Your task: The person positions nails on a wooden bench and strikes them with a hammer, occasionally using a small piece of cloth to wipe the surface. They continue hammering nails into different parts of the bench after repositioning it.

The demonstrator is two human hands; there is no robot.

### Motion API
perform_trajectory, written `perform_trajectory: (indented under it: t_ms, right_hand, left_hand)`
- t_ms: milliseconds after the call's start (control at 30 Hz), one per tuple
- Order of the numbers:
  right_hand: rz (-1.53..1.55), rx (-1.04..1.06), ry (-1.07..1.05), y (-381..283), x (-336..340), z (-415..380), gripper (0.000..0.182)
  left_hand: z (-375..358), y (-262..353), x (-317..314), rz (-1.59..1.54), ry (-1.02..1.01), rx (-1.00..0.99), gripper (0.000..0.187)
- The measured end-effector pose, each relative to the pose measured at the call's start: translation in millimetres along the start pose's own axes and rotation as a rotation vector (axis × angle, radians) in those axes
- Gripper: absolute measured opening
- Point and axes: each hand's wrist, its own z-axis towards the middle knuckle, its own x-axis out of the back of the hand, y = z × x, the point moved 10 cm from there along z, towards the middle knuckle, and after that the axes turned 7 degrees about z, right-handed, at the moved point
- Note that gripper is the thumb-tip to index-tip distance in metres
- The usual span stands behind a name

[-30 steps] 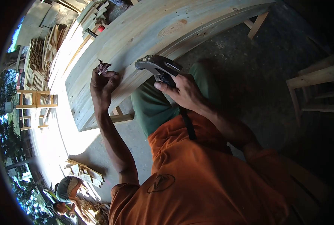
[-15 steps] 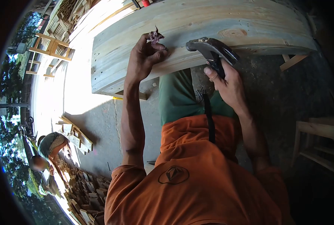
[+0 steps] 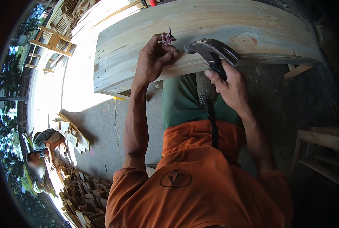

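A claw hammer (image 3: 215, 50) is gripped near its head by my right hand (image 3: 232, 85), with the head over the front edge of a pale wooden bench (image 3: 139, 32). To its left, my left hand (image 3: 154, 59) is closed round a crumpled purplish bundle (image 3: 167, 38), which sticks out above the fingers. This hand is over the bench top near the front edge, with its fingers curled. Small dark holes show at the bench's left end, and a knot lies right of the hammer head.
At the lower left a person (image 3: 44, 146) bends beside a pile of wood offcuts (image 3: 87, 193). A slatted wooden piece (image 3: 76, 133) lies on the floor. Wooden frames stand at the upper left (image 3: 53, 41) and lower right (image 3: 323, 140).
My left hand has moved right along the bench with the bundle, closer to the hammer. The hammer has shifted slightly left. The person at the lower left has changed posture.
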Motion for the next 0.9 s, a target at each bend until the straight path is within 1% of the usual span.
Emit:
perform_trajectory:
  t_ms: [167, 200, 233, 300, 333, 433, 467, 533, 667, 733, 900]
  right_hand:
    - [-0.031, -0.01, -0.039, -7, -6, 3, 0.039]
    - [-0.047, -0.125, -0.097, -2, -9, 2, 0.042]
    - [-0.055, -0.126, -0.091, 0, -9, 4, 0.042]
    - [-0.097, 0.078, -0.068, -15, -11, 7, 0.043]
    - [-0.108, 0.006, -0.109, -10, -14, 8, 0.042]
    - [-0.08, -0.023, -0.111, -11, -15, 10, 0.041]
    - [-0.08, -0.022, -0.113, -12, -15, 11, 0.041]
    - [-0.113, 0.039, -0.093, -22, -13, 14, 0.032]
    - [-0.086, 0.012, -0.124, -25, -12, 20, 0.035]
    - [-0.117, 0.076, -0.121, -39, -10, 27, 0.028]
    - [-0.205, 0.061, -0.167, -42, -9, 39, 0.026]
  left_hand:
    - [1, -1, 0, -0.011, -0.005, -0.021, 0.036]
    - [0, -1, 0, -0.025, -0.004, -0.024, 0.036]
    - [0, 0, -1, -0.038, -0.002, -0.027, 0.036]
    - [-1, 2, -1, -0.022, 0.004, -0.025, 0.037]
    - [-1, 3, 0, -0.015, 0.016, -0.015, 0.038]
    - [-1, 0, 1, -0.006, 0.024, -0.011, 0.04]
    - [-1, 1, 1, -0.002, 0.018, -0.019, 0.04]
    - [-2, 1, 1, -0.008, 0.025, -0.012, 0.04]
    - [-3, 3, 1, -0.011, 0.03, -0.022, 0.04]
    - [-2, 2, 1, -0.033, 0.021, -0.02, 0.041]
    - [-2, -1, 1, -0.052, 0.02, 0.005, 0.041]
